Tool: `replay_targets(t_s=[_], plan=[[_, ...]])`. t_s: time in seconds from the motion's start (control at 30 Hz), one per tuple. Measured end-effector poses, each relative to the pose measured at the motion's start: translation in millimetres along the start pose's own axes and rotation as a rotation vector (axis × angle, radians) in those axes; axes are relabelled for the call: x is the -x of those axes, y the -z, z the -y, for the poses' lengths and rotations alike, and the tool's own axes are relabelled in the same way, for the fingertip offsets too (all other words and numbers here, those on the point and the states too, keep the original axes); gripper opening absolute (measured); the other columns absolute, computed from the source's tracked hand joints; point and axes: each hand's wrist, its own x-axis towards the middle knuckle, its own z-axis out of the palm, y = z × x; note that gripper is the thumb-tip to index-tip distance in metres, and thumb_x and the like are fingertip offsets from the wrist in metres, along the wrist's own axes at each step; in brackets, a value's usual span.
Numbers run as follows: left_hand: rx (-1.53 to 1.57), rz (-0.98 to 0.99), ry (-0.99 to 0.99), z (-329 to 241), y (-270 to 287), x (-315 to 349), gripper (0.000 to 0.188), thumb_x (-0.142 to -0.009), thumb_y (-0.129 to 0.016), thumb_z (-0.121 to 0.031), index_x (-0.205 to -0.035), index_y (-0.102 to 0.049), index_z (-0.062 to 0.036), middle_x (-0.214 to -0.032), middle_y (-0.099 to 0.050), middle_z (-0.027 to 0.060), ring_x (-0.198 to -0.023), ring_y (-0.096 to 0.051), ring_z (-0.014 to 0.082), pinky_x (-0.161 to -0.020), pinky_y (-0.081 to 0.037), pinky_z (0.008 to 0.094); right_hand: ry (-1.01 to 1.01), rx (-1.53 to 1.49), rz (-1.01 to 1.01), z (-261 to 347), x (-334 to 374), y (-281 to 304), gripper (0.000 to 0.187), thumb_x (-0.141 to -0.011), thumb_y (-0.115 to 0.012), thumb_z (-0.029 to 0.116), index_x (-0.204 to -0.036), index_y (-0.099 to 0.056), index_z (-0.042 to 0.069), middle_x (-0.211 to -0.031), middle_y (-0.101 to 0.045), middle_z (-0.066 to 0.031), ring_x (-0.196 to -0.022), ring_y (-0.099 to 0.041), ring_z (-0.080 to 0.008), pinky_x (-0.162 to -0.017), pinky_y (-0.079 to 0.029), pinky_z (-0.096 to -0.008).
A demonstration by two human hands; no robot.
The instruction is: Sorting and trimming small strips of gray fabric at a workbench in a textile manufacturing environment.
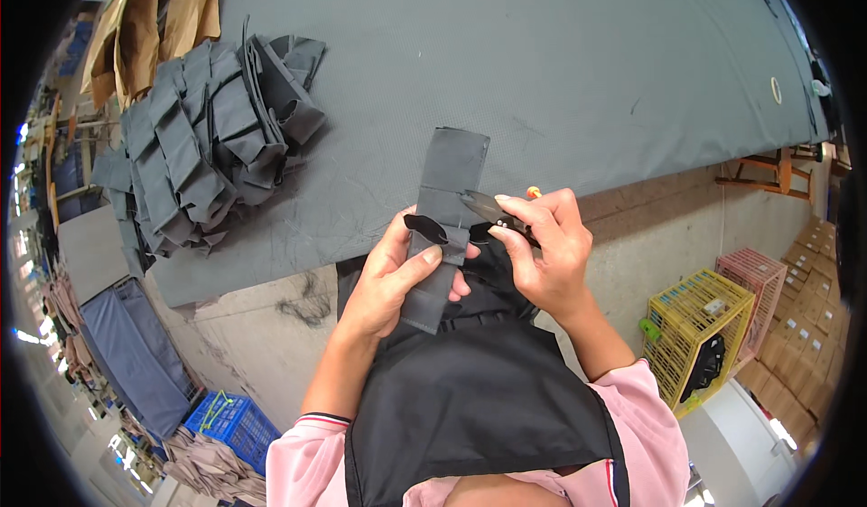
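A dark grey sewn fabric strip [454, 159] with a folded loop at its middle is pinched in my left hand [384, 277], the thumb pressing on the fold. Its far end lies over the table's near edge. My right hand [553, 250] grips small dark thread snips [488, 207] between thumb and fingers. The blades point left and touch or hover just over the strip; which of these I cannot tell. Behind the fingers sticks out a small orange-yellow tip [534, 192], whose kind is unclear. Part of the snips is hidden by my right fingers.
On the grey-covered table [542, 74], a heap of similar grey strips [194, 137] lies at the left, beside brown paper [149, 33]. A cream ring [776, 91] lies far right. Off the table are a blue crate [233, 426], a yellow crate [695, 322] and stacked cartons [804, 326].
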Motion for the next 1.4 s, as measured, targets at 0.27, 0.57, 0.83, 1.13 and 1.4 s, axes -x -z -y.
replay_targets(t_s=[0.27, 0.57, 0.83, 1.13, 1.4], plan=[[0.009, 0.026, 0.007, 1.9, 1.9, 2.4, 0.046, -0.089, -0.054, -0.013, -0.13, -0.036, -0.0028, -0.102, -0.062, 0.0187, -0.071, -0.064, 0.0203, -0.064, -0.054, 0.0306, 0.146, 0.133, 0.008, -3.1, 2.1, -2.9, 0.037, -0.062, -0.076, 0.005, -0.097, -0.065, 0.006, -0.07, -0.05, -0.0034, -0.054, -0.05, -0.0178, -0.049, -0.042, -0.0294], [-0.201, -0.051, -0.016, 2.1, -4.7, 2.0, 0.056, -0.091, -0.052, -0.01, -0.14, -0.026, -0.0038, -0.103, -0.06, 0.02, -0.072, -0.062, 0.0187, -0.066, -0.053, 0.0298, -0.069, -0.094, -0.029, 2.9, 0.1, -6.4, 0.032, -0.064, -0.076, 0.002, -0.094, -0.067, 0.005, -0.071, -0.052, -0.0044, -0.058, -0.051, -0.0175, -0.053, -0.045, -0.0299], [-0.338, -0.071, -0.057, 3.2, -8.0, 3.8, 0.062, -0.091, -0.05, -0.006, -0.145, -0.019, -0.0104, -0.1, -0.058, 0.013, -0.073, -0.06, 0.015, -0.067, -0.051, 0.0288, 0.128, 0.056, -0.029, 2.0, -2.7, -15.5, 0.034, -0.065, -0.075, 0.004, -0.097, -0.065, 0.006, -0.072, -0.052, -0.0037, -0.057, -0.052, -0.0181, -0.055, -0.046, -0.0296], [-0.36, -0.064, -0.041, -0.6, -11.4, 4.9, 0.06, -0.091, -0.052, -0.009, -0.143, -0.022, -0.0095, -0.094, -0.058, 0.0098, -0.07, -0.059, 0.0133, -0.066, -0.051, 0.0294, 0.158, 0.088, -0.011, 2.0, -0.6, -15.7, 0.038, -0.063, -0.074, 0.003, -0.099, -0.065, 0.006, -0.074, -0.052, -0.0034, -0.059, -0.052, -0.0188, -0.052, -0.045, -0.0303], [-0.387, -0.068, -0.019, -1.4, -15.6, 6.4, 0.06, -0.091, -0.053, -0.011, -0.143, -0.022, -0.0067, -0.097, -0.058, 0.0104, -0.07, -0.059, 0.0132, -0.066, -0.05, 0.029, 0.11, 0.1, -0.022, 6.6, -1.4, -15.8, 0.038, -0.063, -0.07, -0.002, -0.1, -0.064, 0.005, -0.074, -0.052, -0.0043, -0.06, -0.053, -0.0192, -0.058, -0.048, -0.0308]])
